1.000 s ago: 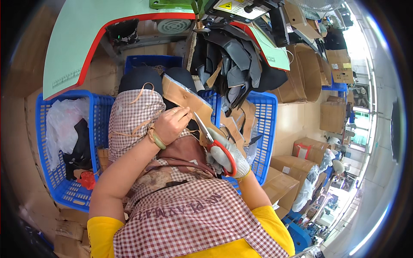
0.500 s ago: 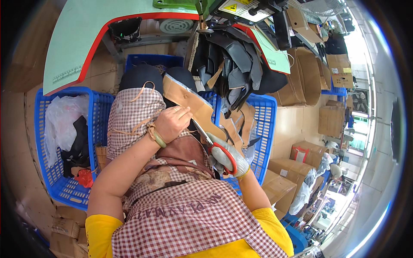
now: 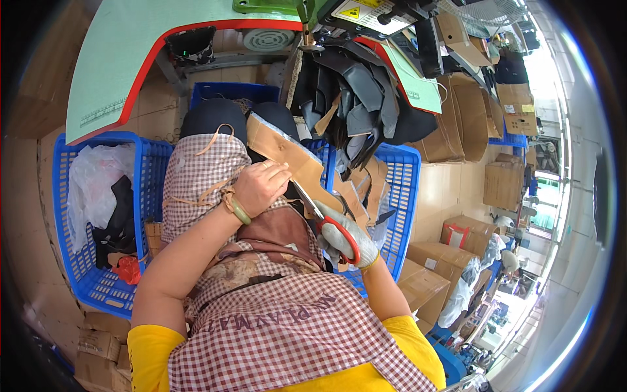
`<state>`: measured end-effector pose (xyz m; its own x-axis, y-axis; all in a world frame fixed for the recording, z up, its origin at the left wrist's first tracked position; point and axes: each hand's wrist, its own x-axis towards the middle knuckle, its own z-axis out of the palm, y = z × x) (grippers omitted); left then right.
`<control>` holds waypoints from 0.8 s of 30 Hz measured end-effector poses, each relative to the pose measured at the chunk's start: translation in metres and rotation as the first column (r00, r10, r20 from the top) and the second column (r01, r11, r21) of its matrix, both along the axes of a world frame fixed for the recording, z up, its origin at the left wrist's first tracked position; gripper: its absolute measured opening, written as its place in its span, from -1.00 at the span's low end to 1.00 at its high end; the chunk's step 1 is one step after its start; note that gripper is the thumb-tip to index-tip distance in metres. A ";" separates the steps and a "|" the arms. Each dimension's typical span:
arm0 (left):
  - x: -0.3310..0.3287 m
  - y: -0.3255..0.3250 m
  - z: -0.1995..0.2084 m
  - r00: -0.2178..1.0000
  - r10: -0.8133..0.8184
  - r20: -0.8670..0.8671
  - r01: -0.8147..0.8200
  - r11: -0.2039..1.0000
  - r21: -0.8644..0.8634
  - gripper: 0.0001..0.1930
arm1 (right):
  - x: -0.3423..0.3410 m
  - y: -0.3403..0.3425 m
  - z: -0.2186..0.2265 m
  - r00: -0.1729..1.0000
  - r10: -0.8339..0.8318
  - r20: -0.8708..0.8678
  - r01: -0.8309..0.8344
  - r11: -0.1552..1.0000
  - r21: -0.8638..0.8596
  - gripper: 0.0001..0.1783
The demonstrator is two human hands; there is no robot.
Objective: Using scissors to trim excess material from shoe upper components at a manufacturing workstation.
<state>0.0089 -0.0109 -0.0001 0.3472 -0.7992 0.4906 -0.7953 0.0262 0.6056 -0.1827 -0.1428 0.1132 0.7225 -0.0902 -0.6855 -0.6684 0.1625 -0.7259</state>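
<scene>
Shifted little since the earlier frame: scissors (image 3: pixel 326 219) a touch further along the tan strip, both hands in much the same place.

Left hand (image 3: pixel 261 186) closed over the tan leather piece (image 3: pixel 284 153), pinning it above the lap, green bangle (image 3: pixel 239 210) at the wrist. Right hand (image 3: pixel 346 238), in a grey glove, wrapped through the red scissor handles, grip closed round them; blades angled up-left, meeting the leather just beside the left fingers; how far apart the blades stand cannot be told. Checked apron (image 3: pixel 274 326) across the lap. Blue baskets (image 3: pixel 147 196) left and right of the knees, dark leather offcuts (image 3: pixel 353 104) heaped beyond.
</scene>
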 end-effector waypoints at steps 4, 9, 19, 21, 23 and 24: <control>0.001 0.001 0.001 1.000 0.004 0.015 -0.004 1.000 -0.007 -0.82 | -0.002 -0.004 -0.005 0.999 -0.041 -0.022 0.044 0.992 0.117 -0.12; 0.000 0.000 0.001 1.000 0.004 0.018 -0.005 1.000 0.005 -0.82 | -0.013 -0.006 -0.021 0.987 -0.154 -0.040 0.159 0.926 0.342 -0.16; -0.003 0.000 0.002 1.000 0.026 -0.007 -0.026 1.000 0.009 -0.83 | -0.017 0.005 -0.035 0.955 -0.295 -0.008 0.269 0.859 0.436 -0.18; -0.003 0.002 0.002 0.996 0.043 -0.081 -0.044 0.999 -0.018 -0.82 | -0.021 0.002 -0.041 0.948 -0.318 0.008 0.268 0.812 0.519 -0.19; -0.004 0.002 0.001 0.998 0.044 -0.046 -0.045 0.999 -0.018 -0.82 | -0.022 0.000 -0.045 0.927 -0.372 -0.049 0.305 0.673 0.674 -0.19; -0.004 0.002 0.000 0.999 0.047 -0.011 -0.047 0.999 -0.020 -0.83 | -0.019 0.000 -0.041 0.932 -0.360 -0.026 0.290 0.704 0.648 -0.19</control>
<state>0.0048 -0.0090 0.0003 0.3893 -0.7719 0.5026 -0.7894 0.0016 0.6139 -0.2020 -0.1424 0.0726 0.7951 0.0957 -0.5989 -0.4197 0.7997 -0.4294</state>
